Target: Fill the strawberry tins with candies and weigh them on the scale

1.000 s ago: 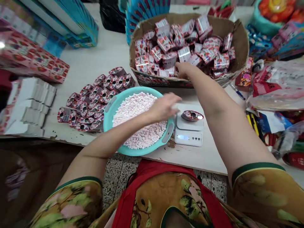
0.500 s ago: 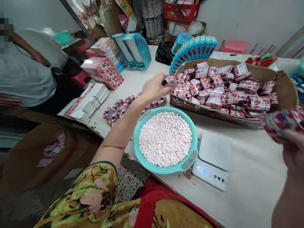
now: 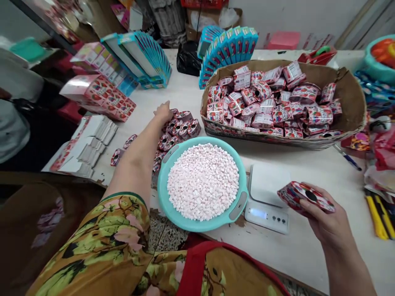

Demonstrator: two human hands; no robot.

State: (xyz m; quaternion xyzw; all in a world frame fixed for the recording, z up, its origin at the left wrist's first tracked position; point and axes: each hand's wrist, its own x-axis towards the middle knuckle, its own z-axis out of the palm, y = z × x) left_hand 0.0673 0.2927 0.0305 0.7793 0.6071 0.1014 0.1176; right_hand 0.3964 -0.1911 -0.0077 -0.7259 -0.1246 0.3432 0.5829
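- Left hand [image 3: 163, 111] is stretched out over the far end of the rows of small packets [image 3: 173, 131] laid out left of the basin, toward the table's left edge. Fingers rest down on the packets; cannot tell whether they are pinching one or merely touching, as the hand is seen from behind.
- Right hand [image 3: 324, 220] is near the table's front edge, right of the scale. Fingers and thumb are closed around one red strawberry-print packet [image 3: 304, 196], held tilted with its round black opening facing up.
- Scale [image 3: 268, 197] sits just right of the basin, near the front edge; platform bare, display lit, reading too small to make out.
- Teal basin [image 3: 237, 205] near the front edge, heaped with small pink-white pellets [image 3: 203, 180].
- Cardboard box [image 3: 348, 98] at the far side of the table holds a loose pile of the same packets.
- Flat white cartons [image 3: 89, 144] stacked at the left edge; blue boxes [image 3: 228, 51] fanned upright near the far edge.
- Judgement: the step in hand looks like the changeover between packets, one being added to the rows while a fresh one is brought in.
- Judgement: next move calls for setting the held packet flat on the scale platform, opening upward, with the left hand coming back to the basin.
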